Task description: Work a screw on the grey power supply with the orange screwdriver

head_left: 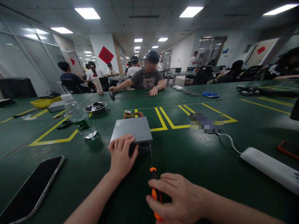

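A grey metal computer power supply point(133, 128) lies flat on the green table, its socket side facing me. My left hand point(122, 152) grips its near left part, fingers on top and thumb against the front face. In my right hand point(175, 194) is a screwdriver point(154, 186) with an orange and black handle, held between thumb and fingers. Its thin shaft points away from me, and the tip meets the near right corner of the power supply, beside the socket. Whether the tip sits in a screw is too small to tell. Bundled coloured cables point(134, 114) stick out behind the power supply.
Left of the power supply stand a water bottle point(80, 119) and a metal bowl point(95, 107) with dark parts. A phone point(32, 188) lies near left, a white power bank point(271, 168) with a cable near right. Across the table sits a person point(149, 77).
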{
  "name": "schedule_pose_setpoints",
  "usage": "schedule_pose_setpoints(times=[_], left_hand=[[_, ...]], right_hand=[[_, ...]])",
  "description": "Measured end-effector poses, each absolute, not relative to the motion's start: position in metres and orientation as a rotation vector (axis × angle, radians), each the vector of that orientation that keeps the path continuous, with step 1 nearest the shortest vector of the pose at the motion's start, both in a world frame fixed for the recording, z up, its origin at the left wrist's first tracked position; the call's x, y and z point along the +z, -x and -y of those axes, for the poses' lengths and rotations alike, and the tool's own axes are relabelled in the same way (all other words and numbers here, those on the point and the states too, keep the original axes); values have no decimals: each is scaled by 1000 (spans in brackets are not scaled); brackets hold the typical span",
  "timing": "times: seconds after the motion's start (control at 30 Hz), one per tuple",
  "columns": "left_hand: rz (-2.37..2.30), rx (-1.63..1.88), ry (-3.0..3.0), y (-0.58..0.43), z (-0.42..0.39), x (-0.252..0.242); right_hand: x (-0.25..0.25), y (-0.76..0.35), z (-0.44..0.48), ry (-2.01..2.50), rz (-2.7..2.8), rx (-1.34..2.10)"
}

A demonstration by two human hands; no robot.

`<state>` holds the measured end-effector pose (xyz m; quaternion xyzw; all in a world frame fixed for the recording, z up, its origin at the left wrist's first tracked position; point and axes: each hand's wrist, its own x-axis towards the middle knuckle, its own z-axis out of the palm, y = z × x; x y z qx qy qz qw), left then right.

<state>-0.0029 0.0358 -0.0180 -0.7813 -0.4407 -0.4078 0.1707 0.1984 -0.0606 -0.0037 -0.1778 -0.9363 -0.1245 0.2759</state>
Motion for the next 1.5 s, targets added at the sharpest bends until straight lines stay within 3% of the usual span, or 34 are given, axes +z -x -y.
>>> schedule_pose_setpoints(times=[0.97,1.5], left_hand=[[1262,-1158,2236,3,-37,-19],[1250,-1142,2222,2,-35,-17]], right_hand=[[-6,-204,59,446,2348,-249],[-8,-206,59,427,2419,-481]])
